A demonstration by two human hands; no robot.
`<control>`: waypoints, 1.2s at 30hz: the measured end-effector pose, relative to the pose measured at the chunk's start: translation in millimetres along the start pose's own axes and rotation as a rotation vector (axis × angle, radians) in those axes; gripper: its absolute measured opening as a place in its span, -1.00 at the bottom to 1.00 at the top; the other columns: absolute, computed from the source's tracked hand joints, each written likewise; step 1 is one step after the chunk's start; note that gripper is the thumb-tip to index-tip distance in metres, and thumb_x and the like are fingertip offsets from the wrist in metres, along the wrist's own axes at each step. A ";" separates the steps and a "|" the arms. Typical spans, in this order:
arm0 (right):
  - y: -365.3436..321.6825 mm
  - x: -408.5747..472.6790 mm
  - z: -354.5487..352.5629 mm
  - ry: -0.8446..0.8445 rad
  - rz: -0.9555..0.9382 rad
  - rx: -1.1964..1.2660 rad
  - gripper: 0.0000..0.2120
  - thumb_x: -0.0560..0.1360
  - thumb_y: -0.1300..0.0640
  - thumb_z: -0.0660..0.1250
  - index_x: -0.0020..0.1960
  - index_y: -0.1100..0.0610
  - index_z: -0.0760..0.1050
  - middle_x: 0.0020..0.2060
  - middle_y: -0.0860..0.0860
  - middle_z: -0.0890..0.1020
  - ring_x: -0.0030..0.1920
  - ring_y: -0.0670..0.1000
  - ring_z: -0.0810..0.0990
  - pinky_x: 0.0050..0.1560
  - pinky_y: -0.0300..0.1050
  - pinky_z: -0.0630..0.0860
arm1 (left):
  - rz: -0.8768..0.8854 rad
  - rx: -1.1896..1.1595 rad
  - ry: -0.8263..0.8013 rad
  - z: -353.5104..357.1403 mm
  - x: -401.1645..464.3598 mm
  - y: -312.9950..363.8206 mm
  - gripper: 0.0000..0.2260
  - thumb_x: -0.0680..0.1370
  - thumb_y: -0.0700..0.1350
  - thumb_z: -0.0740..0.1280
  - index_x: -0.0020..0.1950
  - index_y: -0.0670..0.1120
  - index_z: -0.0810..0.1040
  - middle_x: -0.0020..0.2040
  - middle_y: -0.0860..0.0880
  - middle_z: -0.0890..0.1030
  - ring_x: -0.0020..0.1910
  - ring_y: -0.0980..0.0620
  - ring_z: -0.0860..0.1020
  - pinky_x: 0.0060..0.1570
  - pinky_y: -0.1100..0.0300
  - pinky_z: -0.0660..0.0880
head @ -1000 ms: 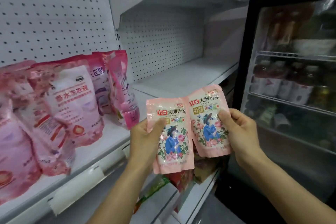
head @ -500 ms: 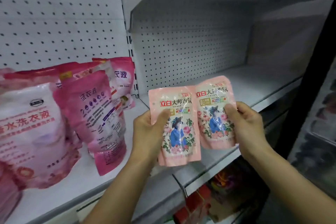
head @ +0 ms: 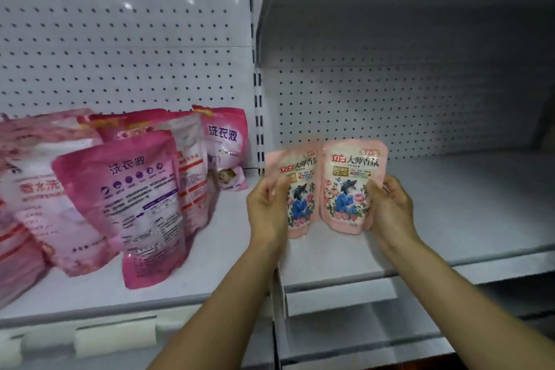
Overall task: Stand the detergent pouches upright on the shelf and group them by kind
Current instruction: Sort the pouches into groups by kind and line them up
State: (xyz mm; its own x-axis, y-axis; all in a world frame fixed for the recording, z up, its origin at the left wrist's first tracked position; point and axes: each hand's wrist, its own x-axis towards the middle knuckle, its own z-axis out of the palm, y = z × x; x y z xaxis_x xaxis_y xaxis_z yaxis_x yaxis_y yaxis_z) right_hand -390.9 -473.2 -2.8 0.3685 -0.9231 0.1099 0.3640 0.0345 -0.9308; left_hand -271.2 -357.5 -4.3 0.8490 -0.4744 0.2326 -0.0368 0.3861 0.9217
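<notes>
Pouches of one kind, two small pale-pink ones with a blue figure among roses, are held side by side over the right-hand shelf (head: 450,219); the left hand (head: 265,210) has its fingers closed on the left pale-pink pouch (head: 300,189), the right hand (head: 390,207) grips the right pale-pink pouch (head: 350,186), whose inner edge overlaps its neighbour. Both are upright and seem to hang just above the shelf (contact is hard to judge); this looks like the placing step for this kind. Next, I judge, each base must be set flat and steadied before release, since soft glossy film sags. To the left, on the adjoining shelf (head: 210,264), the larger magenta pouches (head: 141,204) lean together, plump and creased; white pegboard (head: 120,39) backs everything.
</notes>
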 end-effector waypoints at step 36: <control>44.9 -108.4 169.1 -0.882 -0.120 -0.384 -0.68 0.58 0.18 0.28 0.31 -0.02 0.36 0.12 -0.23 0.51 0.16 -0.16 0.52 0.13 -0.13 0.52 | 0.072 0.532 0.389 -179.4 -40.1 45.3 -0.37 0.28 0.06 0.55 0.28 0.03 0.41 0.10 0.09 0.66 0.07 0.08 0.65 0.13 -0.04 0.60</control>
State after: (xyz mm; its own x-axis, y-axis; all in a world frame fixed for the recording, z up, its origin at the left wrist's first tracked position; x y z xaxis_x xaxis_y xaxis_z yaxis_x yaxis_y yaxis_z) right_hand -269.8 -306.8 2.5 0.9134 -0.2877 0.2880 0.1946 -0.3128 -0.9297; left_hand -212.3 -179.1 -27.6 0.9595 -0.1029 0.2622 -0.2711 -0.0847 0.9588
